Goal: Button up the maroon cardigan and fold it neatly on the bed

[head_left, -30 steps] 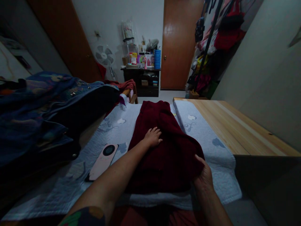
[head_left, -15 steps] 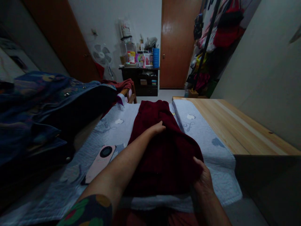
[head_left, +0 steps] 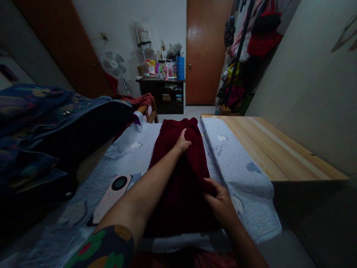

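A dark red garment (head_left: 178,201) lies lengthwise on a pale blue quilted cover in front of me, its exact kind unclear in the dim light. My left hand (head_left: 183,143) rests on its upper part, thumb and a finger spread apart; the other fingers are partly hidden. Lower down on the right side, my right hand (head_left: 219,199) pinches the garment's turned-in edge between thumb and fingers. That edge is lifted a little and lies toward the middle.
A pink phone (head_left: 111,199) with a round black camera lies left of my forearm. Denim clothing (head_left: 36,123) is heaped at far left. The quilted cover (head_left: 240,163) extends right, over part of a wooden board (head_left: 279,149). A cabinet (head_left: 161,96) and fan (head_left: 114,64) stand behind.
My right hand has moved left and slightly up, drawing the garment's right edge inward. My left hand has shifted forward and a little left, its fingers more spread. The view has turned slightly.
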A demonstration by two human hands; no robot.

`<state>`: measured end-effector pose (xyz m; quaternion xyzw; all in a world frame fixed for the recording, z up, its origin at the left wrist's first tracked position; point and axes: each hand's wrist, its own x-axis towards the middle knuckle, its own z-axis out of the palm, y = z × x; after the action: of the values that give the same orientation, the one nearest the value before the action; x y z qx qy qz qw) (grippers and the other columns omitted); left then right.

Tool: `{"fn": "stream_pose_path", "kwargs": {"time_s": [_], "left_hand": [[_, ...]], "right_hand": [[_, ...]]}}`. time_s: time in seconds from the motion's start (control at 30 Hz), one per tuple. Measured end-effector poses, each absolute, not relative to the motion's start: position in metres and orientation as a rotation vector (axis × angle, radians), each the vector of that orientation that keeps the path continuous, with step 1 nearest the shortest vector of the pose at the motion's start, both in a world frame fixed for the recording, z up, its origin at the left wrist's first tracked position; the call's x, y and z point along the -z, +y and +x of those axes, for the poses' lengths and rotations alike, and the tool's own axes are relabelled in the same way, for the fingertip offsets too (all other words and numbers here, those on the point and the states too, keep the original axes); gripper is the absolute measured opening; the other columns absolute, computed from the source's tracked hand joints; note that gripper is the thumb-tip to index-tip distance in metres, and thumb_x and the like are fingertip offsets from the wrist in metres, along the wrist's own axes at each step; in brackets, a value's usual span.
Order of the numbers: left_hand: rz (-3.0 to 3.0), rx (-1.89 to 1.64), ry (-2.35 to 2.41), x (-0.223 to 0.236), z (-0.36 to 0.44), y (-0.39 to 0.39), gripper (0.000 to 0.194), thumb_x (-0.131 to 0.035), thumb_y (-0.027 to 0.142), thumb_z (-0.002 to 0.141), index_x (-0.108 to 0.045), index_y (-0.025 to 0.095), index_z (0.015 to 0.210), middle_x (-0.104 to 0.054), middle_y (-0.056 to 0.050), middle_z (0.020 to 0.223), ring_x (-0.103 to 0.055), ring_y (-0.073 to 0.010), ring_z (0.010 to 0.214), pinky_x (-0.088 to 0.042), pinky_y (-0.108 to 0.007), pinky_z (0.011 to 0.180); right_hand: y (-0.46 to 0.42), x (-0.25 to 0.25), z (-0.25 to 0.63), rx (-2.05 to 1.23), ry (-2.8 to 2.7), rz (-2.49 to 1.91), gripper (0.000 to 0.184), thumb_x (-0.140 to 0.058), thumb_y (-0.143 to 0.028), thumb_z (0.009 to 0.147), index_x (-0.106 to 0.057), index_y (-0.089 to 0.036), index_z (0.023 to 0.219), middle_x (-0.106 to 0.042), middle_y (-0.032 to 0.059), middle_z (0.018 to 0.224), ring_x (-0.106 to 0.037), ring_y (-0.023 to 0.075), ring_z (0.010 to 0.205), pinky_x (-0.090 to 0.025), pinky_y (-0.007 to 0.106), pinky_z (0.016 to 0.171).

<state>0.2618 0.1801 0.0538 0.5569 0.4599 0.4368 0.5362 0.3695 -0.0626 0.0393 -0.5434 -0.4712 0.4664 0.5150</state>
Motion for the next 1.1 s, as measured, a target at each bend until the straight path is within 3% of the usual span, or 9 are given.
{"fn": "stream_pose_path", "kwargs": {"time_s": [0.17, 0.3, 0.43, 0.6, 0.7, 0.8, 0.97, 1.1], "left_hand": [[1.692, -1.048, 1.239, -0.053, 0.234, 0.188, 0.082, -0.051, -0.008, 0.06, -0.044, 0.017, 0.138, -0.059, -0.009, 0.128, -0.059, -0.019, 0.112, -0.047, -0.029, 0.097], [1.808, -0.886, 1.465, -0.035, 0.214, 0.187, 0.069, -0.054, -0.005, 0.062, -0.054, 0.017, 0.128, -0.061, -0.009, 0.126, -0.056, -0.0221, 0.119, -0.038, -0.031, 0.105], [1.775, -0.81, 1.576, -0.028, 0.207, 0.179, 0.074, -0.063, 0.006, 0.068, -0.041, 0.016, 0.139, -0.059, -0.015, 0.129, -0.056, -0.0278, 0.118, -0.039, -0.037, 0.103], [1.675, -0.78, 1.593, -0.029, 0.203, 0.166, 0.09, -0.074, 0.024, 0.069, -0.027, 0.014, 0.144, -0.051, -0.019, 0.137, -0.053, -0.0291, 0.121, -0.039, -0.037, 0.102], [1.483, -0.844, 1.518, -0.025, 0.197, 0.153, 0.096, -0.075, 0.024, 0.069, -0.02, 0.015, 0.146, -0.051, -0.019, 0.136, -0.054, -0.027, 0.12, -0.042, -0.036, 0.1], [1.329, -0.854, 1.434, -0.02, 0.191, 0.133, 0.105, -0.078, 0.021, 0.064, -0.014, 0.016, 0.147, -0.051, -0.019, 0.136, -0.054, -0.0267, 0.119, -0.044, -0.036, 0.098], [1.295, -0.978, 1.261, -0.022, 0.186, 0.1, 0.085, -0.065, 0.007, 0.069, -0.026, 0.02, 0.143, -0.055, -0.013, 0.132, -0.056, -0.0211, 0.116, -0.044, -0.034, 0.099], [1.397, -1.085, 1.298, -0.026, 0.182, 0.088, 0.069, -0.06, 0.009, 0.074, -0.034, 0.02, 0.138, -0.053, -0.012, 0.133, -0.052, -0.0214, 0.122, -0.042, -0.035, 0.101]], "right_hand": [[-0.062, -0.048, 0.34, -0.853, -1.722, -1.32, 0.045, -0.052, -0.01, 0.071, -0.061, -0.02, 0.115, -0.062, 0.0059, 0.109, -0.056, 0.0199, 0.102, -0.042, 0.034, 0.093], [-0.07, -0.042, 0.326, -0.836, -2.058, -1.394, 0.053, -0.064, -0.021, 0.072, -0.057, -0.02, 0.125, -0.053, 0.0103, 0.127, -0.046, 0.026, 0.117, -0.036, 0.041, 0.103], [-0.074, -0.042, 0.328, -0.874, -2.107, -1.369, 0.059, -0.068, -0.029, 0.074, -0.053, -0.022, 0.13, -0.048, 0.0101, 0.134, -0.042, 0.0257, 0.123, -0.035, 0.04, 0.105], [-0.067, -0.036, 0.351, -0.769, -1.88, -1.324, 0.022, -0.049, -0.023, 0.089, -0.06, -0.021, 0.108, -0.061, 0.0063, 0.112, -0.055, 0.0174, 0.107, -0.042, 0.032, 0.097], [-0.061, -0.018, 0.37, -0.462, -1.671, -1.578, 0.024, -0.047, -0.022, 0.087, -0.059, -0.017, 0.107, -0.061, 0.0111, 0.112, -0.055, 0.0222, 0.108, -0.041, 0.04, 0.098], [-0.055, -0.001, 0.383, -0.417, -1.637, -1.762, 0.037, -0.052, -0.026, 0.083, -0.054, -0.013, 0.118, -0.061, 0.0152, 0.115, -0.057, 0.0269, 0.107, -0.043, 0.045, 0.096], [-0.048, 0.002, 0.381, -0.531, -1.694, -1.824, 0.048, -0.05, -0.021, 0.081, -0.045, -0.014, 0.129, -0.064, 0.0125, 0.11, -0.062, 0.0238, 0.098, -0.047, 0.039, 0.088], [-0.043, -0.004, 0.379, -0.566, -1.811, -1.878, 0.051, -0.048, -0.015, 0.081, -0.044, -0.014, 0.131, -0.065, 0.0128, 0.11, -0.063, 0.0233, 0.099, -0.046, 0.036, 0.088]]}}
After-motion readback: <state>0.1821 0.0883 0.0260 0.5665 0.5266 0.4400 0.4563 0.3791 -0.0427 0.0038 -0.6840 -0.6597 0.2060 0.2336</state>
